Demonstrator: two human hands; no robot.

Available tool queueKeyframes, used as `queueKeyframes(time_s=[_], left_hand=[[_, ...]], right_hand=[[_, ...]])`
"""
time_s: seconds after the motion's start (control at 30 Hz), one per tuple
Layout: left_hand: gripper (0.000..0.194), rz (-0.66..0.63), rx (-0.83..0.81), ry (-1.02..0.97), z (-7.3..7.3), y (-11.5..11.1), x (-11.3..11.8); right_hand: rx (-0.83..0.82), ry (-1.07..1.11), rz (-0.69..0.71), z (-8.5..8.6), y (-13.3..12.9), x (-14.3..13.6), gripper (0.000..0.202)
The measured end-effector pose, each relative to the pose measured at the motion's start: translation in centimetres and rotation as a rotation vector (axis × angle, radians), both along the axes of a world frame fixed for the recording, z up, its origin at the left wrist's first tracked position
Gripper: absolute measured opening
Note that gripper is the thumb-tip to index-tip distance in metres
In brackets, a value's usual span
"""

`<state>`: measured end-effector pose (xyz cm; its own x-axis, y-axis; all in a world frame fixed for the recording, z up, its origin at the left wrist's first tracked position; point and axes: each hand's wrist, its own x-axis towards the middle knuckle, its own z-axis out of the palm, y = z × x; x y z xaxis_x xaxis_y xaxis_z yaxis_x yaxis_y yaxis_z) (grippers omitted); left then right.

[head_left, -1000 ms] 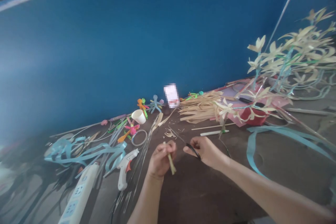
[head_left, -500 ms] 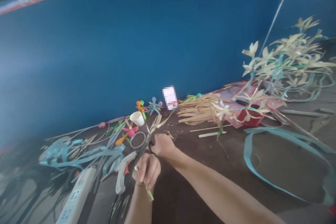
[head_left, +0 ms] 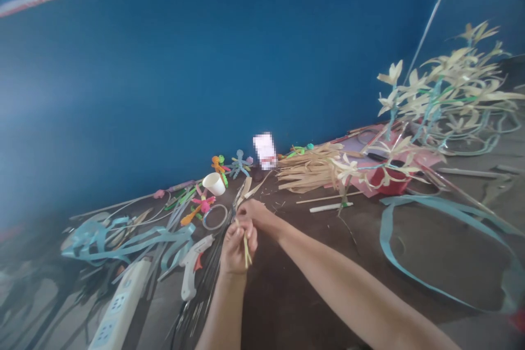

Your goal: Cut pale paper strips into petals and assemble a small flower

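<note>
My left hand (head_left: 238, 246) is closed, with a thin pale husk-like strip (head_left: 247, 253) pinched in its fingers; the strip's split end hangs toward me. Just beyond it, my right hand (head_left: 253, 213) is bent over the table with curled fingers, almost touching the left. What the right fingers hold is hidden. By their tips lies a dark, thin metal tool, too blurred to name. A bundle of dark wires (head_left: 205, 284) runs along the left of my left wrist. Two short tan strips (head_left: 247, 187) lie beyond the right hand.
Left of my hands are a glue gun (head_left: 192, 265), a roll of tape (head_left: 215, 217), a white cup (head_left: 214, 184), a power strip (head_left: 121, 306) and blue ribbon (head_left: 135, 246). Dry husk strips (head_left: 307, 170), pale husk flowers (head_left: 455, 85) and a ribbon loop (head_left: 388, 246) lie right.
My left hand has moved forward and right, closer to the right hand, carrying the strip and turning it. The right hand has shifted slightly forward. The dark handle under it is less visible.
</note>
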<state>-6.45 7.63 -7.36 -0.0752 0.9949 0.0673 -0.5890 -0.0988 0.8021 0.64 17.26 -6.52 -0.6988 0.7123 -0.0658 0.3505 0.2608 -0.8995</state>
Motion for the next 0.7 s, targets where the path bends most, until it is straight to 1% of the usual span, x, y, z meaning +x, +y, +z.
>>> queueKeyframes(time_s=[0.03, 0.07, 0.1, 0.17, 0.2, 0.27, 0.33, 0.4, 0.47, 0.53, 0.63, 0.7], left_hand=[[0.012, 0.125, -0.059, 0.049, 0.0, 0.3, 0.4], [0.014, 0.222, -0.112, 0.101, 0.0, 0.7, 0.7], [0.016, 0.292, -0.157, 0.148, -0.1, 1.0, 1.1], [0.021, 0.360, -0.222, 0.232, -0.5, 1.5, 1.6], [0.023, 0.368, -0.239, 0.266, -0.8, 1.7, 1.8], [0.025, 0.351, -0.247, 0.327, -1.2, 1.9, 2.2], [0.025, 0.324, -0.243, 0.371, -1.4, 1.8, 2.6], [0.026, 0.306, -0.254, 0.398, -1.4, 1.8, 3.1], [0.027, 0.294, -0.270, 0.421, -1.4, 1.7, 3.5], [0.028, 0.283, -0.274, 0.445, -1.3, 1.7, 3.7], [0.027, 0.282, -0.270, 0.464, -1.5, 1.6, 4.0], [0.028, 0.278, -0.275, 0.457, -1.6, 1.6, 4.1]], right_hand=[[-0.009, 0.013, -0.047, -0.2, 0.1, 1.0, 0.019], [-0.026, 0.028, -0.089, -0.3, 0.2, 2.1, 0.022], [-0.047, 0.035, -0.118, -0.4, 0.2, 3.3, 0.027], [-0.098, 0.034, -0.118, -0.5, 0.0, 5.8, 0.034], [-0.129, 0.038, -0.088, -0.4, -0.2, 7.0, 0.035], [-0.229, 0.080, 0.028, -0.1, -0.7, 8.9, 0.035], [-0.297, 0.123, 0.095, 0.0, -1.0, 10.0, 0.030], [-0.290, 0.131, 0.071, -0.2, -1.3, 10.4, 0.025], [-0.251, 0.124, 0.010, -0.8, -1.4, 10.4, 0.022], [-0.245, 0.123, -0.032, -1.6, -1.4, 10.3, 0.021], [-0.294, 0.125, -0.026, -2.5, -1.4, 10.5, 0.020], [-0.260, 0.101, -0.049, -2.8, -1.4, 10.7, 0.020]])
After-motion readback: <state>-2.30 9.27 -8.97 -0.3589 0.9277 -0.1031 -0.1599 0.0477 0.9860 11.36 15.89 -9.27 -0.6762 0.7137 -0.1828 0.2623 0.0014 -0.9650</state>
